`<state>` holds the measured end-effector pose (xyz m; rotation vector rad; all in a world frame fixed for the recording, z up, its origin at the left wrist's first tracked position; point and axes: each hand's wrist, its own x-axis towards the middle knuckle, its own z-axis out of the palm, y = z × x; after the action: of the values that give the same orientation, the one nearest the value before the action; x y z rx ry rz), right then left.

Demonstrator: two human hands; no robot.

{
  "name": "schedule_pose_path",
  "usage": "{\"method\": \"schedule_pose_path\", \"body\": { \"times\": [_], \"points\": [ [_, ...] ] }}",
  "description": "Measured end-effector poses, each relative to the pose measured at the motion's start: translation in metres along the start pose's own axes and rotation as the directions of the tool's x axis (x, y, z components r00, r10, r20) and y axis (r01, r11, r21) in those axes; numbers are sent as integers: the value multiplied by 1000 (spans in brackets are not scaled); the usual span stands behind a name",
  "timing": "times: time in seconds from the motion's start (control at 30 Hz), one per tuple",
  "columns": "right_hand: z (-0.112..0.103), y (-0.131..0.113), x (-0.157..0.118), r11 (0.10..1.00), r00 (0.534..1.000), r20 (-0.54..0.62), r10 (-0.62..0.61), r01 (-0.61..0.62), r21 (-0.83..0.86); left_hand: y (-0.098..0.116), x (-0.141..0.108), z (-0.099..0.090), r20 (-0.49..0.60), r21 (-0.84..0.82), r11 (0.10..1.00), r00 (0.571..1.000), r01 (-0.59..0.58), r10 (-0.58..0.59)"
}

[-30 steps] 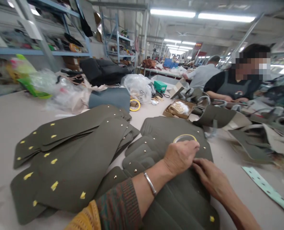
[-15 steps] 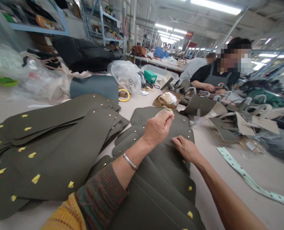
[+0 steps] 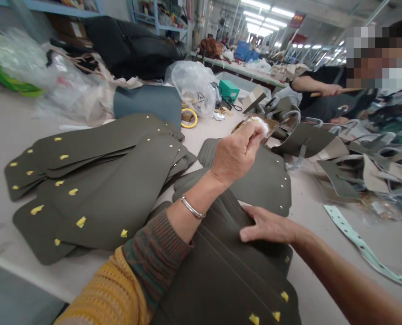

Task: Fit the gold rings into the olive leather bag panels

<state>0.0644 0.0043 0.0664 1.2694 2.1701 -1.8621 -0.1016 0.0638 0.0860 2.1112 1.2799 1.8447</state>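
Dark olive leather-like panels (image 3: pixel 221 271) lie overlapped in front of me, their far ends creased and slightly raised. My right hand (image 3: pixel 270 225) touches these panels, thumb and fingers apart. Above them my left hand (image 3: pixel 236 151) is closed, thumb pressed against curled fingers; whatever it may hold is hidden. Beyond my right hand, one panel (image 3: pixel 265 176) shows small metal studs along its right edge. To the left is another fanned stack of olive panels (image 3: pixel 119 180), with studs at one end and yellow tape bits (image 3: pixel 81 221) at the other.
Behind the left stack are a yellow tape roll (image 3: pixel 189 118), a clear plastic bag (image 3: pixel 192 88) and a blue-grey sheet (image 3: pixel 147 106). A pale green perforated strip (image 3: pixel 363 246) lies at right. Partly assembled bags (image 3: pixel 306 140) crowd the back right, near a co-worker's hand (image 3: pixel 331 90).
My view has shifted, showing the table's front edge. My right hand has spread from a pinch, and the near panels' far ends have drawn back. The yellow arc at my left fingers is out of sight.
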Motion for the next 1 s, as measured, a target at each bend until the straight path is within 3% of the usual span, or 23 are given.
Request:
{"method": "schedule_pose_path", "body": {
  "times": [0.13,0.23,0.3,0.43,0.6,0.7,0.77,0.83,0.87,0.9,0.93,0.97,1.0],
  "points": [
    [53,-18,-24,998,998,-58,31,-28,51,6,6,-11,-43,2,1000,999,-31,31],
    [87,-21,-36,990,977,-171,131,-121,68,14,9,-17,-39,41,999,999,-30,31],
    [102,-18,-37,972,962,-181,205,-179,149,17,10,-20,-18,87,996,1000,-11,13],
    [110,-1,-30,908,949,-138,284,-220,356,16,13,-17,-16,53,998,999,-41,42],
    [108,14,-30,854,971,-131,200,-107,510,26,15,-17,22,-47,996,997,-77,78],
    [107,16,-35,834,979,-129,160,-65,548,49,12,-40,110,-108,989,987,-103,114],
    [106,17,-40,814,982,-114,149,-57,577,68,2,-71,158,-153,986,983,-71,96],
    [106,18,-44,798,984,-100,147,-58,599,83,-18,-112,207,-134,989,978,61,-33],
    [106,19,-47,794,985,-97,145,-57,605,89,-33,-135,279,-88,981,950,170,-140],
    [106,21,-50,791,986,-95,139,-53,609,93,-50,-158,368,-25,958,893,286,-257],
    [107,23,-53,789,987,-94,128,-44,613,96,-70,-181,502,34,914,784,405,-366],
    [107,25,-56,786,989,-95,117,-34,617,98,-92,-202,637,106,843,615,527,-465],
    [108,28,-60,784,989,-96,110,-27,620,100,-115,-221,749,212,752,390,624,-536]
  ]
}}
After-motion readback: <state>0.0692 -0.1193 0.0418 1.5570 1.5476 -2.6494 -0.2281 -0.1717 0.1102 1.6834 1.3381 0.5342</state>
